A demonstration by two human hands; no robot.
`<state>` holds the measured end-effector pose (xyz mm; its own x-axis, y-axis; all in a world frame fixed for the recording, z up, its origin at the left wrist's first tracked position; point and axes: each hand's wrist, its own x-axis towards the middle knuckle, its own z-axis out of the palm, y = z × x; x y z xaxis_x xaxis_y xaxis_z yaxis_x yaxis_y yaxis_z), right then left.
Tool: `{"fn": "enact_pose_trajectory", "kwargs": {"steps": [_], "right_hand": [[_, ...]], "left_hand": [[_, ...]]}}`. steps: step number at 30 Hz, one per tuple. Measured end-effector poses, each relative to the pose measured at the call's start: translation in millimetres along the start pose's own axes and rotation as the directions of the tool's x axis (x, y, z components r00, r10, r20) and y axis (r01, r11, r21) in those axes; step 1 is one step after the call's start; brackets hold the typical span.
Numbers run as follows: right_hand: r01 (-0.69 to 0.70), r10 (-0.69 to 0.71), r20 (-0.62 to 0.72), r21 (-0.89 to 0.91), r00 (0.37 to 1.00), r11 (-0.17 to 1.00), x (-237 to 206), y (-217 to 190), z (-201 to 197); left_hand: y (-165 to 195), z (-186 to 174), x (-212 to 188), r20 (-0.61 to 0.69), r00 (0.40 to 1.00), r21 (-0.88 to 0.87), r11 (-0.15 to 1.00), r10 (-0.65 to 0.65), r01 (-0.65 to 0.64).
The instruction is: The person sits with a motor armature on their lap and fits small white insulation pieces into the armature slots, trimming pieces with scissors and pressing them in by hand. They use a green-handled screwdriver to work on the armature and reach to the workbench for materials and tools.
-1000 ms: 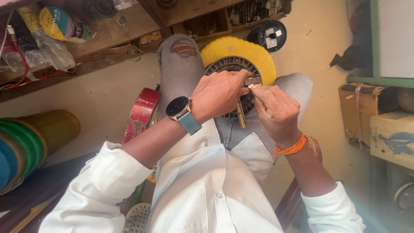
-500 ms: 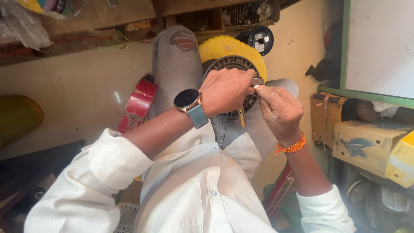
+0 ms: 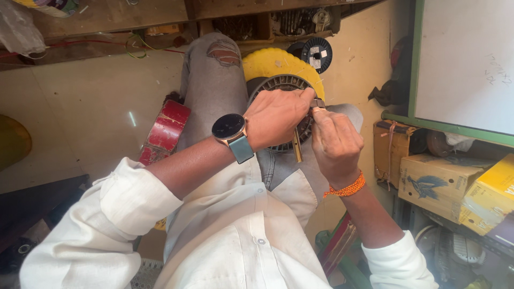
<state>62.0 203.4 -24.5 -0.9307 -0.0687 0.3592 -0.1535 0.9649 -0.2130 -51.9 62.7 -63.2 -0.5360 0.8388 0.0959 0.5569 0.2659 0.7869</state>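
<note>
Left hand (image 3: 278, 115) curled over a thin brass-coloured rod (image 3: 297, 151), pinching its upper end; right hand (image 3: 334, 142) closed beside it, fingertips meeting the left at a small metal piece (image 3: 317, 103). Rod hangs down over the lap, just above the knees. Looks stiff, light, smooth, likely slippery; best held near the top. Behind: ribbed round fan cover (image 3: 284, 85) on yellow disc (image 3: 267, 61), rigid, bulkier, grip by rim. Farther: black spool (image 3: 317, 54) on floor.

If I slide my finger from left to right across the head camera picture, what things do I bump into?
Red tin → smartwatch on the left wrist → left hand → right hand with the orange bead bracelet → brown box → yellow cartons.
</note>
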Motion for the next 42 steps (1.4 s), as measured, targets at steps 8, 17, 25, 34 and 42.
{"fn": "enact_pose_trajectory", "kwargs": {"steps": [8, 17, 25, 34, 42], "right_hand": [[0.126, -0.116, 0.129, -0.067, 0.985, 0.990, 19.9, 2.9, -13.4], [0.076, -0.093, 0.119, 0.136, 0.989, 0.988, 22.7, 14.5, -19.4], [0.076, -0.087, 0.092, 0.123, 0.992, 0.990, 12.6, 28.0, -8.3], [0.017, -0.028, 0.055, 0.191, 0.998, 0.981, 13.5, 28.4, -4.7], [-0.056, 0.020, 0.155, 0.232, 0.988, 0.971, 11.1, 32.2, -16.3]], "left_hand": [[2.6, 0.9, 7.3, 0.003, 0.999, 0.077, 0.996, -0.041, 0.041], [-8.7, 2.4, 0.7, -0.034, 0.999, -0.075, 0.997, 0.009, -0.012], [-21.0, -3.3, -17.6, -0.085, 0.988, -0.420, 0.904, -0.127, 0.081], [-16.0, -0.7, -17.4, -0.104, 0.982, -0.406, 0.908, -0.160, 0.105], [-1.5, 10.7, -14.2, -0.121, 0.966, -0.304, 0.934, -0.230, 0.185]]}}
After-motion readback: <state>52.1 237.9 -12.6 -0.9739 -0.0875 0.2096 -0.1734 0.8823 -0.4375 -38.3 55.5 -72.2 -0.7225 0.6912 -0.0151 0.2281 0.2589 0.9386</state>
